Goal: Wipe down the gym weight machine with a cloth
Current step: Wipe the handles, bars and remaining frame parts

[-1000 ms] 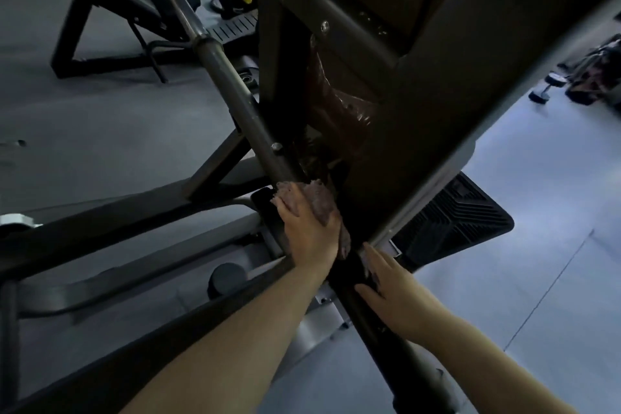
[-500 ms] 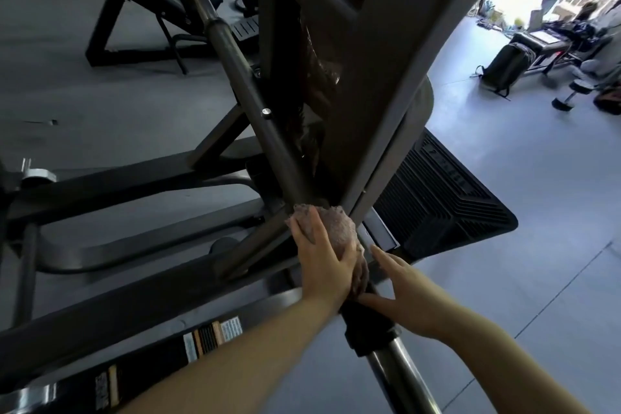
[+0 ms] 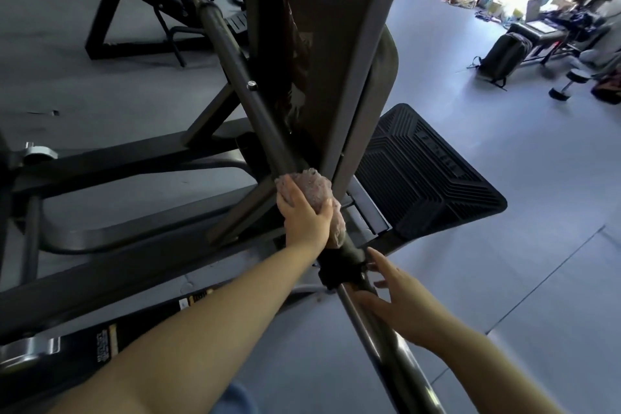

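Your left hand [image 3: 304, 217] has the pinkish cloth [image 3: 314, 190] bunched under palm and curled fingers, pressed onto the machine's slanted bar [image 3: 242, 77], just above the black collar [image 3: 339, 270]. That bar runs long, up and away to the upper left, so the unwiped length lies ahead of your left grip. Left is nearer the work; arm stretched forward. Your right hand [image 3: 398, 304] sits below the collar, fingers spread, touching the bar's chrome lower end [image 3: 386, 346].
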The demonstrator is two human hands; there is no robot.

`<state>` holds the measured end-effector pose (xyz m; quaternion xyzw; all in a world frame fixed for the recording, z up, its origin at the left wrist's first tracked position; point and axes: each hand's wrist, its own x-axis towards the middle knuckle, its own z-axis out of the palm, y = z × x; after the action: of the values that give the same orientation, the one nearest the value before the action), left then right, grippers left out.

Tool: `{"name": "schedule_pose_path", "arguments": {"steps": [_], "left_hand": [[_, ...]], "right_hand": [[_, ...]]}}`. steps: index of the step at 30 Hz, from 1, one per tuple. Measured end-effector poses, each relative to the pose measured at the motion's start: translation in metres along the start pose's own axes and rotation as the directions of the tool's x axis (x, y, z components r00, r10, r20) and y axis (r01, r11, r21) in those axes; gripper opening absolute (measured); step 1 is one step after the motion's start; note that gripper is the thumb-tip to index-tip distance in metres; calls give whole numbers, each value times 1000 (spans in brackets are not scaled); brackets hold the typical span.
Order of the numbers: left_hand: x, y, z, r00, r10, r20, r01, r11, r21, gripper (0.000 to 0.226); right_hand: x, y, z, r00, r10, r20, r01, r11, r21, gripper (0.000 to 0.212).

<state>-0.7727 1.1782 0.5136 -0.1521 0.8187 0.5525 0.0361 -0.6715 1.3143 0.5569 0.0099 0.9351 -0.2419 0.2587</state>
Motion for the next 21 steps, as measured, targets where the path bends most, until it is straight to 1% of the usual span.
{"name": "schedule_pose_path", "arguments": {"steps": [3, 6, 8, 10, 12, 14, 16, 19, 21], "left_hand": [[-25, -10, 7, 998, 8, 58, -8, 1000, -6, 87], [-42, -16, 10, 993, -3, 120, 4, 1000, -12, 85], [-58, -23, 12, 992, 38, 119, -41, 999, 17, 79], [-80, -32, 17, 988, 113, 103, -118, 992, 42, 77], [-99, -38, 21, 984, 151, 98, -157, 986, 58, 77], [-102, -40, 24, 987, 140, 82, -143, 989, 42, 79], [-93, -38, 23, 993, 107, 58, -107, 994, -3, 82], [-84, -35, 19, 992, 57, 112, -56, 998, -11, 88], [-74, -29, 14, 989, -9, 149, 19, 998, -66, 85]], "right_hand": [[-10, 9, 6, 999, 33, 7, -33, 999, 21, 75], [-16, 11, 12, 999, 44, 17, -44, 999, 4, 55], [-17, 12, 14, 999, 52, 3, -52, 999, -8, 41], [-15, 13, 14, 998, 66, -4, -66, 998, -14, 35], [-13, 14, 13, 998, 64, -1, -64, 998, -25, 30], [-12, 14, 13, 998, 64, 4, -64, 998, -20, 24], [-11, 15, 15, 998, 68, -4, -68, 998, -5, 24], [-11, 16, 18, 997, 70, -25, -70, 997, 12, 24], [-12, 16, 19, 997, 79, -24, -78, 996, 32, 31]]}}
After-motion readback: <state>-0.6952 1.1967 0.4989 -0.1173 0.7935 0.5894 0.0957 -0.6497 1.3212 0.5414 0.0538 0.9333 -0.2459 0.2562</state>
